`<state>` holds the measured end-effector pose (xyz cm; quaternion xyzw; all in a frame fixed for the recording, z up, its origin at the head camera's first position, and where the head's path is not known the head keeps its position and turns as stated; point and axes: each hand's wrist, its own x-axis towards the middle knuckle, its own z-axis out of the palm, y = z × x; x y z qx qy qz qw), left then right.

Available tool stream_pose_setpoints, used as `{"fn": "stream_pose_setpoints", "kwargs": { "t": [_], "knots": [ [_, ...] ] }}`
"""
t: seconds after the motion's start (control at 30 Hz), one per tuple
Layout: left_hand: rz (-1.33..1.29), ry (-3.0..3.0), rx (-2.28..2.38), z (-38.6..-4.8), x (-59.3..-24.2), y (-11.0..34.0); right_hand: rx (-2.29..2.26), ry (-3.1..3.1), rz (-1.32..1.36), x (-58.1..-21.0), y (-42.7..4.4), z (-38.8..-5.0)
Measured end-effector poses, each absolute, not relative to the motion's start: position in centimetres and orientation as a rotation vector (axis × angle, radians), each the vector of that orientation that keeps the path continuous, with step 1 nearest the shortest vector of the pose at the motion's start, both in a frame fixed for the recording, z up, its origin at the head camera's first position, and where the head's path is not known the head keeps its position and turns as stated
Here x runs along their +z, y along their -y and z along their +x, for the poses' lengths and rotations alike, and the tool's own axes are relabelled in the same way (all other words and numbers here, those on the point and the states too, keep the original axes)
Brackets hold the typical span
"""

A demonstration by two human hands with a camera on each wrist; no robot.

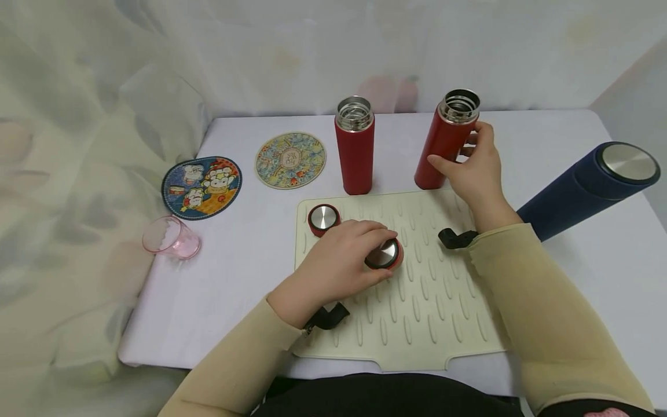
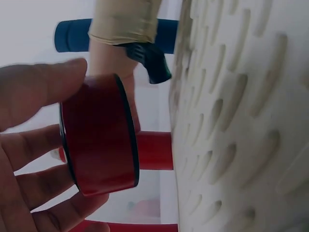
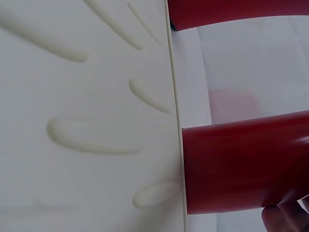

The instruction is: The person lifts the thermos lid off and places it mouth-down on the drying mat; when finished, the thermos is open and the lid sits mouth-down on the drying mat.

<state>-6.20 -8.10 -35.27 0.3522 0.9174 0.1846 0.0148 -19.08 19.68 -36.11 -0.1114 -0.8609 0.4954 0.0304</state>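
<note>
Head view: a red lid (image 1: 383, 255) over the center of the cream mat (image 1: 417, 318) is pinched between thumb and fingers of the left hand (image 1: 339, 260); it is gripped round the side, so its metal top is left partly uncovered. The right red bottle (image 1: 444, 145), apparently upright on the table (image 1: 208, 313) just beyond the mat's far edge, is gripped round its upper body by the right hand (image 1: 476, 165), thumb on the left side, probably for steadiness, with the steel mouth left uncovered. The left red bottle (image 1: 355, 159), also lidless, is placed beside it, untouched. A second lid (image 1: 323, 217) is set on the mat's far-left part, near the left hand, presumably for easy reach. The round coaster (image 1: 290, 160), the oval coaster (image 1: 202, 188) and a pink glass (image 1: 177, 238) are kept at the left, a blue bottle (image 1: 583, 185) at the right, seemingly out of the hands' way. Left wrist view: the lid is squeezed by the thumb on one side and fingers on the other, and seems held clear of the mat. Right wrist view: only fingertips are shown against the held bottle; its full grip cannot be told from here.
</note>
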Motion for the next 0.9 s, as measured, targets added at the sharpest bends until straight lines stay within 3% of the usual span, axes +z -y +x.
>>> {"fn": "stream_pose_setpoints", "kwargs": {
  "t": [0.37, 0.9],
  "knots": [
    [0.974, -2.842, 0.364, -8.7, -36.0, 5.2, 1.526, 2.662, -0.342, -36.2, -19.6, -19.1],
    [0.987, -2.803, 0.215, -9.4, -37.9, 3.9, 1.496, 2.651, -0.321, -36.7, -19.5, -19.0]
  ]
}}
